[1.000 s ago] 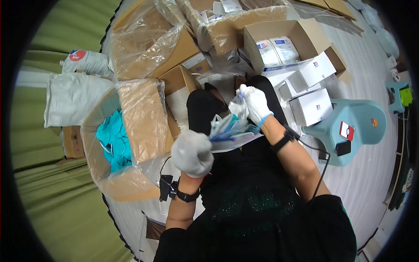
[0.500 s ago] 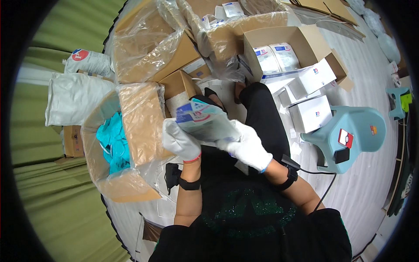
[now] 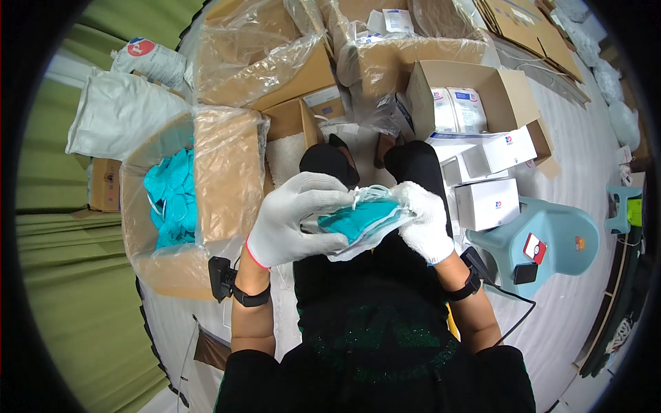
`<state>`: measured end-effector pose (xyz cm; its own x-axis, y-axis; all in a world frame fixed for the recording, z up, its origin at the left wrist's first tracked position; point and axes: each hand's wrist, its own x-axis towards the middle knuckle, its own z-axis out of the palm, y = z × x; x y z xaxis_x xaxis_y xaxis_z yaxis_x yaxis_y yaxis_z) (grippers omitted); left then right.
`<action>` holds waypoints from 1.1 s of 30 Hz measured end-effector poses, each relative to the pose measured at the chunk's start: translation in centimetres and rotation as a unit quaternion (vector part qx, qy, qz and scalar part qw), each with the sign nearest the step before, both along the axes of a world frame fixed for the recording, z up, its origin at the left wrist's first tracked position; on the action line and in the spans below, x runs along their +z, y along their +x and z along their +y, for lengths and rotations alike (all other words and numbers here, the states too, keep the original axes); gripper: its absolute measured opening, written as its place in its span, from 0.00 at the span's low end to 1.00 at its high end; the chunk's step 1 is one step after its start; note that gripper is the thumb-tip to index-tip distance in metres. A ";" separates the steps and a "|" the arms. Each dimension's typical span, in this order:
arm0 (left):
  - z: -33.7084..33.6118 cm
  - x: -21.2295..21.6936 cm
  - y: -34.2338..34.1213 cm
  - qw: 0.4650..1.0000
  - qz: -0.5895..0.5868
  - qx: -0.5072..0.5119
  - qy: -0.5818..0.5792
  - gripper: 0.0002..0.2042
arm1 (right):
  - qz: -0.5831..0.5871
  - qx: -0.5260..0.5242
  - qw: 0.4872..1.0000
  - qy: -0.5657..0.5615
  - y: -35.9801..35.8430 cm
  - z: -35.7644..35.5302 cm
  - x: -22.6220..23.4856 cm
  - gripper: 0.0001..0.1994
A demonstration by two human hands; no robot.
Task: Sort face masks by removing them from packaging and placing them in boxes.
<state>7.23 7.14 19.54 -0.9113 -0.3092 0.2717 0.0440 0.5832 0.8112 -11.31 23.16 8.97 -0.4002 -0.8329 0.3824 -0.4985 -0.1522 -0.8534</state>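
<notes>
Before my lap, a small stack of teal face masks (image 3: pixel 350 221) with white ear loops sits in the mouth of a whitish plastic bag (image 3: pixel 351 253). In its white glove, my left hand (image 3: pixel 292 224) is closed round the left side of the masks, fingers above and thumb below. My right hand (image 3: pixel 425 221), also gloved, grips the right edge of the bag. More teal masks (image 3: pixel 169 199) lie loose in a plastic-lined carton (image 3: pixel 224 179) to the left. How many masks are in the bag cannot be told.
An open carton (image 3: pixel 454 72) with white packets stands at the far right, beside several white boxes (image 3: pixel 487 204). A pale blue plastic chair (image 3: pixel 558 241) holds a phone-like black object (image 3: pixel 525 273). Big lined cartons (image 3: pixel 275 76) stand ahead; white sacks (image 3: pixel 124 113) lie far left.
The printed bag has been turned, and its mouth with teal masks and ear loops now faces up. My left hand has shifted from below the bag to round the masks. The view has moved slightly.
</notes>
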 end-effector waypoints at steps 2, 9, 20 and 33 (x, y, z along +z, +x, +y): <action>0.1 -0.1 0.3 1.000 -0.004 0.005 -0.006 0.24 | 0.033 0.006 0.999 0.000 0.0 0.0 0.4 0.09; -0.8 -2.0 1.1 0.993 -0.003 -0.003 0.118 0.11 | 0.024 -0.013 0.999 0.024 0.5 -0.3 0.5 0.10; -4.5 2.3 8.5 0.852 0.371 0.327 0.172 0.11 | 0.062 -0.056 0.994 0.076 -0.6 1.0 -0.7 0.11; 0.2 -2.9 1.8 0.988 -0.087 0.127 -0.025 0.06 | 0.050 -0.045 0.992 0.105 -0.3 0.4 -0.6 0.10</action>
